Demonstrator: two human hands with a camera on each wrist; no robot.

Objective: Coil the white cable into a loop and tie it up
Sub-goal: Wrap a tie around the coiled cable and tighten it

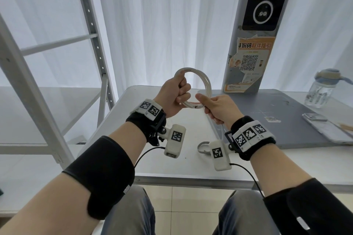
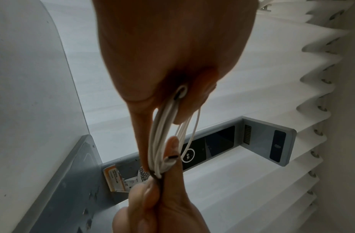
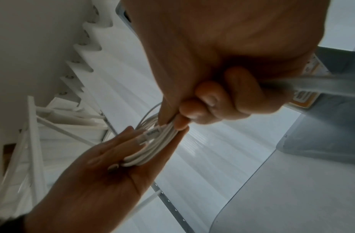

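The white cable [image 1: 207, 84] is wound into a round coil of several turns and held upright above the table. My left hand [image 1: 175, 93] grips the coil's left side in a fist; its curled fingers [image 3: 105, 164] wrap the strands [image 3: 152, 149]. My right hand [image 1: 215, 107] pinches the bottom of the coil between thumb and fingers [image 3: 204, 100]. In the left wrist view a dark band [image 2: 152, 173] circles the bundle [image 2: 160, 134] right at that pinch. A grey strap [image 3: 322, 85] trails from my right hand and curls below the wrist [image 1: 201, 147].
A grey standing panel [image 1: 248, 63] with an orange QR poster rises at the table's back. A water bottle [image 1: 321, 89] and a phone [image 1: 324, 128] lie at the right on a grey mat [image 1: 286, 129]. A white metal rack [image 1: 95, 44] stands left of the table [image 1: 172, 168].
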